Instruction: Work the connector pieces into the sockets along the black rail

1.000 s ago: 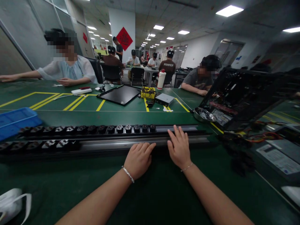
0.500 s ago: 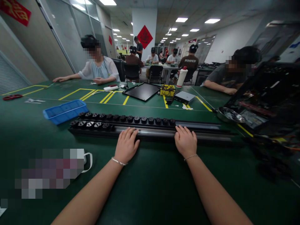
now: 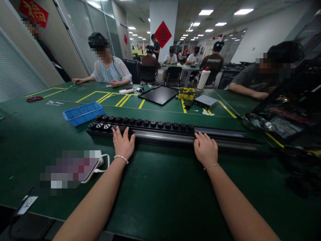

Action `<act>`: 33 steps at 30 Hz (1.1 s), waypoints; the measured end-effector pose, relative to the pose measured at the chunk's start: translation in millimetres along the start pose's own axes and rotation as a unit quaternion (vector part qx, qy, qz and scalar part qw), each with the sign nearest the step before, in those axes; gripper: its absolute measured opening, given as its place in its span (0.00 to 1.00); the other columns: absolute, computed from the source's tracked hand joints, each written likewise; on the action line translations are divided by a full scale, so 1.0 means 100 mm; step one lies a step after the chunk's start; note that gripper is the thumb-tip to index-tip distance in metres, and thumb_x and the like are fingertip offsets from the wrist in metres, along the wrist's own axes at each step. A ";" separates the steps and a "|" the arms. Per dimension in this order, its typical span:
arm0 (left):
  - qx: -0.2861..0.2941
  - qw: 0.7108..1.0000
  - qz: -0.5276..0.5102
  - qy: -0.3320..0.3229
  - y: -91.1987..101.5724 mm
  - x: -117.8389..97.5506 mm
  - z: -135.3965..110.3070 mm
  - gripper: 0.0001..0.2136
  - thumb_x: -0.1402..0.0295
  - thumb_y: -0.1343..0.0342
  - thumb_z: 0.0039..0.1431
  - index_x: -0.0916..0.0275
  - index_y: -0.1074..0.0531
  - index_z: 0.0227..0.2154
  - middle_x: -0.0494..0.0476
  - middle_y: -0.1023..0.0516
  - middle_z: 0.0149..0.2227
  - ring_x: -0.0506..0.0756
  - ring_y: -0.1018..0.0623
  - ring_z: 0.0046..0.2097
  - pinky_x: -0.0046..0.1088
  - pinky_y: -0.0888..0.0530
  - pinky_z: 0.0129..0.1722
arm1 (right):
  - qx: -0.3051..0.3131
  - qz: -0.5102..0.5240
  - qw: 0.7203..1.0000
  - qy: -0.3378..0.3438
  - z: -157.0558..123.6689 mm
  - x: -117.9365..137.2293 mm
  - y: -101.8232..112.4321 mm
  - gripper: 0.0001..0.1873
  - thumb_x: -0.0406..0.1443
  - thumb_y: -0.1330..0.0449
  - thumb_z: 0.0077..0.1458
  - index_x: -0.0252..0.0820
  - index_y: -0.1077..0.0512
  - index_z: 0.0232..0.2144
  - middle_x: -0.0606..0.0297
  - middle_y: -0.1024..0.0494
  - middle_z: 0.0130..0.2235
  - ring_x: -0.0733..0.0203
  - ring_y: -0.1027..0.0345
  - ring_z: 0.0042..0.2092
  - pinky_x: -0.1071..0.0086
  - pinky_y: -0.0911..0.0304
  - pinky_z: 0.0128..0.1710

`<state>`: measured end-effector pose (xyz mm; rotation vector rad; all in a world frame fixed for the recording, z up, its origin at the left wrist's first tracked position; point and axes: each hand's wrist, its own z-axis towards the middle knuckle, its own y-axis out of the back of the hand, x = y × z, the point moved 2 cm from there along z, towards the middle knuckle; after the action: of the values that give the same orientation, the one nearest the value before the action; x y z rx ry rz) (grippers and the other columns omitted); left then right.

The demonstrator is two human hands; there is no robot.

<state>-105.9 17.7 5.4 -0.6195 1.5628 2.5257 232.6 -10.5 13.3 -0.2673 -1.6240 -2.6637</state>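
Two long black rails lie side by side across the green table. The front rail (image 3: 163, 135) carries a short row of small black knob-like parts (image 3: 99, 126) at its left end. The back rail (image 3: 220, 132) holds a longer row of similar parts (image 3: 153, 124). My left hand (image 3: 123, 144) is open, fingers spread, its fingertips over the last parts in the front row; I cannot tell whether it presses them. My right hand (image 3: 206, 149) rests with extended fingers on the front rail, farther right, holding nothing.
A blue tray (image 3: 84, 113) stands behind the rails' left end. Near my left forearm lies a phone (image 3: 91, 170) with a white cable. Farther back are a black panel (image 3: 158, 95), a yellow box (image 3: 186, 93) and a grey box (image 3: 205, 100). A metal bowl (image 3: 258, 123) sits right. Several people sit beyond.
My left hand has slid left along the front rail, from its bare stretch onto the black parts. My right hand stays on the rail. The view has shifted somewhat left.
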 end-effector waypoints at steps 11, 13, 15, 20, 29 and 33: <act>0.018 0.999 0.016 0.024 0.03 -0.03 -0.02 0.24 0.56 0.58 0.60 0.61 0.38 0.55 0.68 0.55 0.65 0.68 0.55 0.64 0.52 0.47 0.58 | -0.004 -0.002 1.000 0.014 -0.04 0.00 -0.03 0.23 0.39 0.57 0.59 0.44 0.34 0.53 0.63 0.35 0.57 0.52 0.46 0.58 0.52 0.53 0.56; 0.013 0.999 0.018 0.024 0.04 -0.03 -0.02 0.24 0.55 0.59 0.60 0.61 0.37 0.55 0.67 0.53 0.64 0.68 0.54 0.64 0.52 0.47 0.58 | -0.011 0.006 1.000 0.008 -0.04 0.00 -0.03 0.22 0.39 0.57 0.59 0.45 0.34 0.52 0.63 0.34 0.57 0.52 0.45 0.58 0.52 0.53 0.56; 0.007 1.000 0.020 0.021 0.04 -0.03 -0.02 0.24 0.54 0.60 0.59 0.60 0.35 0.54 0.66 0.52 0.64 0.68 0.53 0.64 0.51 0.46 0.58 | -0.015 0.015 1.000 0.007 -0.04 0.00 -0.02 0.22 0.39 0.56 0.58 0.45 0.33 0.52 0.63 0.34 0.56 0.53 0.46 0.58 0.54 0.53 0.56; -0.001 1.000 0.019 0.023 0.06 -0.05 -0.02 0.25 0.52 0.61 0.59 0.58 0.34 0.53 0.64 0.49 0.63 0.69 0.52 0.64 0.53 0.47 0.58 | -0.020 0.033 0.999 0.005 -0.04 0.02 0.01 0.22 0.39 0.55 0.58 0.45 0.32 0.51 0.62 0.32 0.55 0.53 0.45 0.58 0.55 0.52 0.55; 0.018 0.999 0.017 0.026 0.03 0.00 -0.01 0.27 0.51 0.65 0.59 0.59 0.36 0.55 0.65 0.50 0.63 0.70 0.55 0.64 0.54 0.50 0.58 | -0.012 0.056 0.998 -0.001 -0.05 0.02 0.00 0.22 0.40 0.56 0.58 0.46 0.33 0.51 0.62 0.33 0.56 0.54 0.46 0.58 0.55 0.54 0.57; 0.026 0.999 0.026 0.029 0.04 0.01 0.01 0.27 0.50 0.64 0.58 0.56 0.36 0.54 0.63 0.46 0.62 0.69 0.53 0.64 0.53 0.50 0.58 | -0.007 0.057 0.998 -0.002 -0.05 0.02 0.01 0.21 0.40 0.55 0.58 0.46 0.32 0.51 0.62 0.33 0.56 0.54 0.46 0.58 0.55 0.54 0.57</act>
<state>-108.5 16.2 8.8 -0.6611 1.6801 2.5154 230.1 -14.9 12.2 -0.3546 -1.5433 -2.5926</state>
